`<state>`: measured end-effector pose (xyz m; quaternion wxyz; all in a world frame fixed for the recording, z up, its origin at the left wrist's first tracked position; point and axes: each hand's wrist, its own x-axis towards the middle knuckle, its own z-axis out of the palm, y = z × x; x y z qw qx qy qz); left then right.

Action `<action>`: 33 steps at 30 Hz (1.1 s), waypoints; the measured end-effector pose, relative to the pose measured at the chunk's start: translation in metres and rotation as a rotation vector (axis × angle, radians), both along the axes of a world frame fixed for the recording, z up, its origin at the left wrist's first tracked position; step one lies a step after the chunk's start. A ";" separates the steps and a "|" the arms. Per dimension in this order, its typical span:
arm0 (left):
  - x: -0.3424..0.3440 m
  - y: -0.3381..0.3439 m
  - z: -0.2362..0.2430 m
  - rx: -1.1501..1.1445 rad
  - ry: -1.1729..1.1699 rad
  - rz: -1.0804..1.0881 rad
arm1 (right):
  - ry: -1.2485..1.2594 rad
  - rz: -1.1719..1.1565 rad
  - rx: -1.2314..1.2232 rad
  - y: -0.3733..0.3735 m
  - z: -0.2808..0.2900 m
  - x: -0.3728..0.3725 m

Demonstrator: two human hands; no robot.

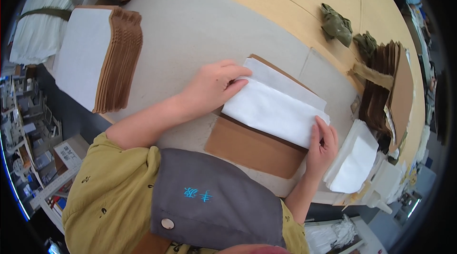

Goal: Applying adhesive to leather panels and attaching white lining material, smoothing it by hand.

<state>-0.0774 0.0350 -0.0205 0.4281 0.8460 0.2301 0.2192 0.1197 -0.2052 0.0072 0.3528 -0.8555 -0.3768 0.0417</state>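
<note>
A white, cloth-like sheet (273,113), folded into a long strip, lies across a brown panel (252,147) on the table in front of me. The panel's lower part shows below the strip, and a thin brown edge shows above it. My left hand (215,83) pinches the strip's upper left corner between thumb and forefinger. At the strip's right end, my right hand (323,147) is closed with thumb and fingers on the edge. Just right of that hand rests a stack of white sheets (354,159).
A stack of brown panels topped with white (85,54) stands at the left, beside a tied white bundle (40,33). On the right stands a strapped brown stack (378,97). Crumpled dark green cloth (337,25) lies at the far right. The table's edge curves past my body.
</note>
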 end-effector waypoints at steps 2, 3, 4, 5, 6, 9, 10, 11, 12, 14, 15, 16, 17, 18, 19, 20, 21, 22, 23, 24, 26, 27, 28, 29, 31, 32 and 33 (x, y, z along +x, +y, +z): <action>-0.001 -0.003 -0.003 -0.093 0.007 0.070 | 0.007 -0.019 -0.016 0.003 0.002 -0.002; 0.000 -0.003 -0.004 -0.101 -0.004 0.034 | 0.020 -0.025 -0.026 0.004 0.002 -0.002; -0.001 -0.002 -0.003 -0.099 0.060 0.056 | 0.007 -0.062 -0.034 0.005 0.000 -0.001; -0.002 -0.002 -0.001 -0.099 0.122 0.078 | 0.010 -0.025 -0.007 0.006 -0.002 0.000; -0.002 -0.002 0.001 -0.111 0.108 0.040 | 0.013 0.013 0.020 0.006 -0.004 0.002; -0.002 -0.001 0.006 -0.143 0.126 0.061 | 0.052 0.011 0.012 0.006 -0.007 0.004; -0.002 -0.002 0.005 -0.138 0.119 0.073 | 0.042 -0.010 0.007 0.006 -0.006 0.004; -0.002 -0.002 0.006 -0.131 0.116 0.092 | 0.056 -0.001 0.001 0.006 -0.006 0.005; 0.000 -0.002 0.006 -0.133 0.112 0.078 | 0.072 0.011 -0.004 0.006 -0.005 0.005; 0.001 -0.002 0.009 -0.105 0.117 0.070 | 0.069 -0.002 -0.014 0.005 -0.004 0.005; 0.002 -0.002 0.010 -0.106 0.116 0.064 | 0.067 0.000 -0.016 0.005 -0.004 0.005; 0.002 -0.002 0.011 -0.092 0.128 0.064 | 0.065 0.002 -0.018 0.004 -0.004 0.006; 0.002 -0.002 0.011 -0.078 0.142 0.067 | 0.065 0.001 -0.018 0.003 -0.005 0.006; 0.002 -0.002 0.012 -0.079 0.142 0.066 | 0.064 0.003 -0.015 0.003 -0.007 0.007; 0.002 -0.002 0.012 -0.076 0.146 0.067 | 0.063 0.006 -0.010 0.003 -0.007 0.006; 0.002 -0.002 0.012 -0.073 0.150 0.070 | 0.064 0.006 -0.011 0.003 -0.007 0.006; 0.002 -0.002 0.012 -0.073 0.151 0.070 | 0.068 0.003 -0.013 0.004 -0.007 0.006; 0.001 -0.001 0.012 -0.049 0.138 0.069 | 0.073 0.000 -0.014 0.005 -0.007 0.005; -0.001 -0.001 0.011 -0.026 0.127 0.076 | 0.077 0.010 -0.013 0.006 -0.007 0.005; -0.002 -0.002 0.011 -0.024 0.132 0.088 | 0.101 0.007 -0.017 0.006 -0.009 0.006; -0.003 -0.002 0.012 0.015 0.123 0.086 | 0.137 0.031 -0.012 0.006 -0.012 0.008; -0.005 0.000 0.014 0.031 0.141 0.120 | 0.086 0.017 -0.021 0.004 -0.014 0.008; -0.002 0.000 0.014 -0.006 0.145 0.086 | 0.036 0.005 -0.029 0.002 -0.015 0.008; 0.000 0.001 0.012 -0.041 0.147 0.048 | 0.040 -0.001 -0.038 0.000 -0.013 0.007; -0.001 -0.002 0.005 -0.002 0.111 0.074 | 0.065 0.046 -0.025 -0.001 -0.014 0.009; 0.000 -0.003 0.003 0.007 0.045 0.039 | 0.058 0.025 -0.034 -0.003 -0.013 0.009; -0.001 -0.003 0.003 0.014 0.051 0.062 | 0.049 0.001 -0.043 -0.002 -0.013 0.009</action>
